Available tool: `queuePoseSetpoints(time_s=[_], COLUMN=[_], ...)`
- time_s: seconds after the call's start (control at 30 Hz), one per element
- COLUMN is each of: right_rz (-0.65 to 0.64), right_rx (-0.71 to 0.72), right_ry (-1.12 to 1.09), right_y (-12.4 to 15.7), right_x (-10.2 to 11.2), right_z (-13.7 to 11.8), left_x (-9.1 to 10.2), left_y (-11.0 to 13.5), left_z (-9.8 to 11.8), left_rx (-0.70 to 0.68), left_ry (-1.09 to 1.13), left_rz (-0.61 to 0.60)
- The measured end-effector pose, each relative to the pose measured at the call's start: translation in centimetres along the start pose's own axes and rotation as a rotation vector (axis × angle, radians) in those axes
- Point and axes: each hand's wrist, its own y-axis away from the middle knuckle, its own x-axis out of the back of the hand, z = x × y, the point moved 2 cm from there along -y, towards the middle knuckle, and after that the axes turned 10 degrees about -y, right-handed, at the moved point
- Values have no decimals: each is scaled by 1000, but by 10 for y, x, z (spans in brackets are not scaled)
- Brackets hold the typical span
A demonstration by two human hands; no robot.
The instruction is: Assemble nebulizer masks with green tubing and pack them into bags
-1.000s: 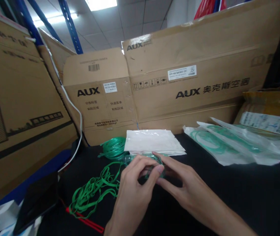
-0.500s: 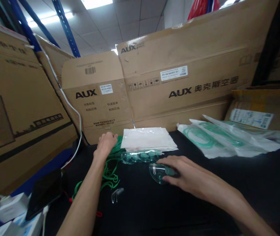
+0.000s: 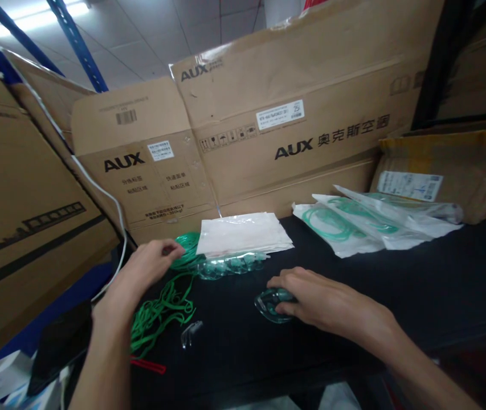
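My right hand (image 3: 311, 296) is closed around a clear green oxygen mask (image 3: 266, 307), just above or on the black tabletop; its palm side and part of the mask are hidden. My left hand (image 3: 152, 265) is at the left, fingers curled together beside a coil of green tubing (image 3: 188, 245). Whatever those fingers may hold is not visible. Between the hands lies a row of nested clear green masks (image 3: 229, 266). Loose green elastic straps (image 3: 161, 313) are heaped below my left hand. Small clear plastic pieces (image 3: 191, 332) rest to the right of the straps.
A stack of white bags (image 3: 245, 234) lies behind the masks. White-and-clear packs with green tubing (image 3: 340, 228) lie at the right, before a cardboard box (image 3: 473, 182). Tall cardboard panels (image 3: 243, 154) wall off the back. A red strip (image 3: 148, 364) lies near front left.
My left hand has drawn back left from the green tubing, uncovering the coil. The mask in my right hand has turned slightly. The camera view has swung to the right.
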Motion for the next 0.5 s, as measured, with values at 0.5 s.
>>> queuePoseSetpoints(time_s=[0.5], right_rz=[-95], right_rx=[-74], right_ry=[4], right_y=[-3], right_x=[1], right_z=[-10], left_x=[-61], left_y=[17], left_z=[-60], left_rx=[201], left_ry=[-5], left_rz=[-196])
